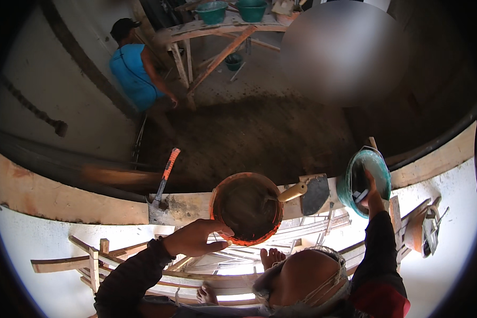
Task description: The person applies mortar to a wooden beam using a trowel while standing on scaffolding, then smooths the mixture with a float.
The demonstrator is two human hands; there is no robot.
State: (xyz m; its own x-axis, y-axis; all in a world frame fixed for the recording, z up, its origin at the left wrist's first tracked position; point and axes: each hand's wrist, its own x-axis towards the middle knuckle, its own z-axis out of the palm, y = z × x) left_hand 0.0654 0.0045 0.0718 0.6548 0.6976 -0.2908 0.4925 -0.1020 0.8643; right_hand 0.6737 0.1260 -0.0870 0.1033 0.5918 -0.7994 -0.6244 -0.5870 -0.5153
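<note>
An orange bucket stands on the plank before me, with wet grey mortar in it. My left hand grips its near left rim, fingertips over the edge and thumb outside. A tool with a pale handle, probably a trowel, leans in the bucket, its blade sunk in the mortar. To the right hangs or stands a green bucket, tilted in view, with my right hand reaching inside. Small pale pieces lie beside that hand. Shadow hides its fingertips.
A hammer with an orange handle rests on the plank at left. Next to the orange bucket lies a dark flat plate. Below are wooden scaffold bars. Across the room, a person in blue is near a trestle holding green basins.
</note>
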